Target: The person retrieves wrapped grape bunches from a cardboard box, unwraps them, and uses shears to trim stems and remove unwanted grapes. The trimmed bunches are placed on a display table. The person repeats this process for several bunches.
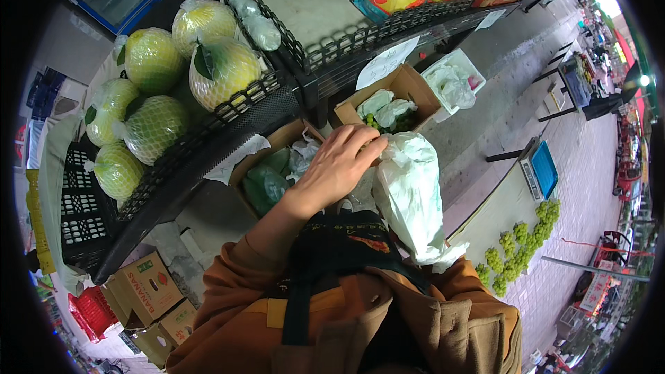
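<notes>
A whitish plastic bag (pixel 410 197), bunched at its top, hangs upright before my body. My left hand (pixel 332 166) is at the bag's upper left edge, fingers bent; whether they pinch the plastic cannot be told. The bag hides nearly all of my other hand, whose sleeve ends behind the bag's lower part. Just beyond my fingers, a cardboard box (pixel 428 94) holds green grapes (pixel 382 123) and pale plastic bags. Below my left forearm, another cardboard box (pixel 244 166) contains green and clear plastic bags.
Netted, wrapped pomelos (pixel 223 72) fill a black crate at the left. A white foam box (pixel 480 80) with bags stands beyond the grape box. At the right, a table (pixel 480 218) carries a scale with a blue tray (pixel 544 169) and green grape bunches (pixel 519 254). Banana cartons (pixel 148 291) lie lower left.
</notes>
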`<control>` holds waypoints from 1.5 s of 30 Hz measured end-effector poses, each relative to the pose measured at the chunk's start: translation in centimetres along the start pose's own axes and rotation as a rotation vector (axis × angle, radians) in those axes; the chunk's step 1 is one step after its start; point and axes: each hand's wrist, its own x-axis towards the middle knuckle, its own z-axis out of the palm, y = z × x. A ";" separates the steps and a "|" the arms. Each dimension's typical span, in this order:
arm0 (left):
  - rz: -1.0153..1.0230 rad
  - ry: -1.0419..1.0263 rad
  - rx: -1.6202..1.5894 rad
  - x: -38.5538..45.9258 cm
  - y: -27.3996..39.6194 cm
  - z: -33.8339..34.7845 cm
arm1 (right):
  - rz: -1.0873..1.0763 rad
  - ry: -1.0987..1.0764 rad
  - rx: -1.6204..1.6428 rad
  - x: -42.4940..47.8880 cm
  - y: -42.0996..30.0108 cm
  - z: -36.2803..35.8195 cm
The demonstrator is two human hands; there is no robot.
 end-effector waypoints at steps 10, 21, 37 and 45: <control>-0.042 -0.119 -0.180 -0.2 -2.4 -3.3 | -0.105 -0.046 -0.274 -0.1 -2.5 0.4; -0.618 0.234 -0.662 -5.4 -7.3 4.2 | -0.049 -0.076 -0.149 -0.4 -3.1 0.4; -0.414 -0.620 -0.784 -3.1 -2.1 -1.5 | 0.024 -0.064 -0.058 -1.0 -2.7 -0.1; -0.220 -0.132 -0.639 -4.1 -1.3 1.8 | 0.065 -0.077 0.031 -1.3 -1.9 0.0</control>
